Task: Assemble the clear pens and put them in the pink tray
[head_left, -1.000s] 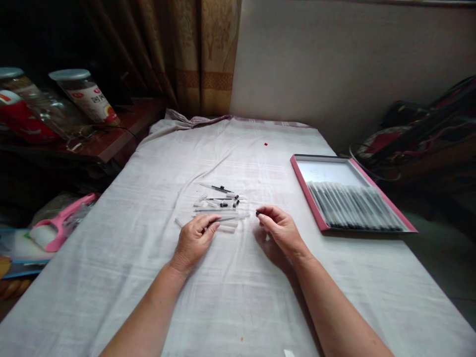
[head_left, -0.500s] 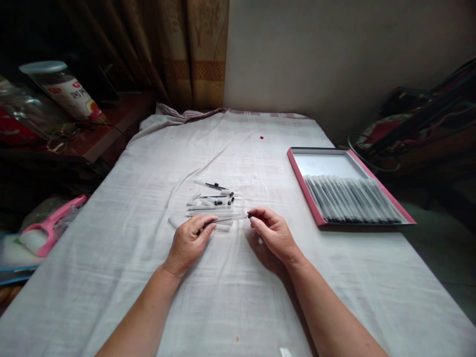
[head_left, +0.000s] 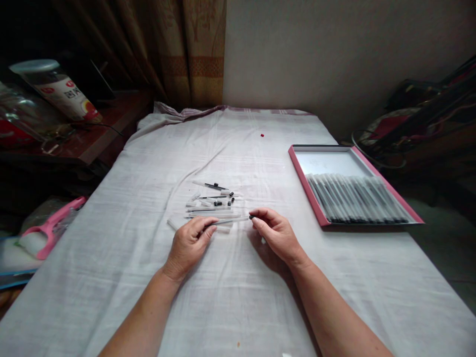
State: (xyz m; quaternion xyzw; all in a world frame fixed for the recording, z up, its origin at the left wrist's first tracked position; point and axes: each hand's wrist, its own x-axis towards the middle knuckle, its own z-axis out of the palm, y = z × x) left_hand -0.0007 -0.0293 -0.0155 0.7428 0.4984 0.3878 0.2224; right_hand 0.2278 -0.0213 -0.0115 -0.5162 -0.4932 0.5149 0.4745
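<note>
A slim translucent pen (head_left: 233, 220) lies level between my two hands. My left hand (head_left: 192, 241) is closed around its left part. At its right end, the thumb and forefinger of my right hand (head_left: 274, 229) pinch a small black plug (head_left: 252, 217); whether the plug is seated in the barrel I cannot tell. Just beyond my hands, loose pen parts lie on the cloth: clear barrels (head_left: 210, 208), dark refills (head_left: 215, 186), pale caps and small black plugs (head_left: 231, 194).
To the right, a pink-edged box (head_left: 305, 186) holds a row of many pens (head_left: 357, 198). A small red bit (head_left: 262, 135) lies far back on the white tablecloth (head_left: 148, 198). At the left are a pink-handled tool (head_left: 50, 230) and a side table with a lidded canister (head_left: 61, 94).
The view has shifted slightly. Both hands keep nearly the same grip on the pen and its black end; the loose parts look unmoved.
</note>
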